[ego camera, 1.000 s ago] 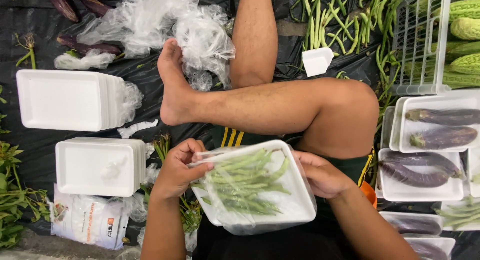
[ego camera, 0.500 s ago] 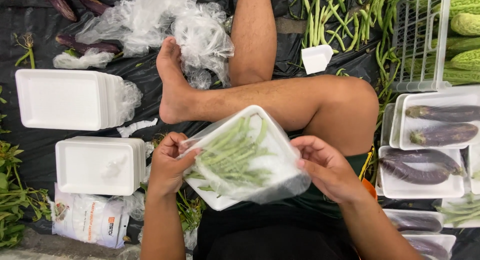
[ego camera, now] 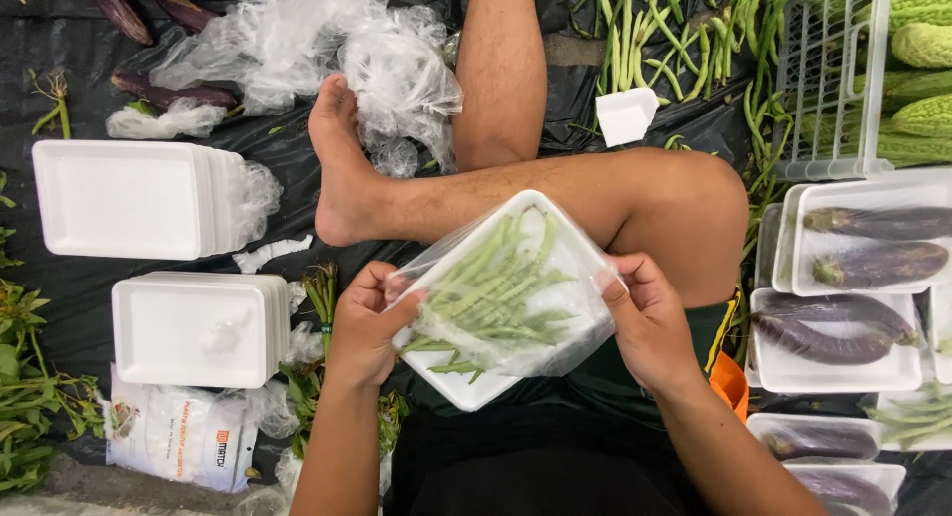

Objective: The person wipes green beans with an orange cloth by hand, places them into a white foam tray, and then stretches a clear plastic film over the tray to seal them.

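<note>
Left hand (ego camera: 365, 323): fingers curled around the left edge of a white foam tray (ego camera: 474, 382), thumb pressed on the clear plastic film (ego camera: 540, 323) drawn over it. Right hand (ego camera: 650, 323): closed on the tray's right edge, fingers gripping film and rim together. Tray: held tilted above the lap, just below the crossed bare leg (ego camera: 555, 194), one corner pointing up; filled with green beans (ego camera: 491, 293) lying roughly lengthwise under the film.

Left of the hands, on black sheeting (ego camera: 59, 55) on the floor: two stacks of empty foam trays (ego camera: 198, 328) (one nearer, one further up), a printed white bag (ego camera: 178, 437) below them, leafy greens (ego camera: 25, 387) at the edge. Above the foot: a heap of crumpled clear plastic (ego camera: 327, 50). Right: wrapped trays of purple eggplants (ego camera: 853, 248), well apart from the hands. Top right: loose green beans (ego camera: 645, 30), a white wire basket (ego camera: 833, 70), bitter gourds (ego camera: 922, 45)
</note>
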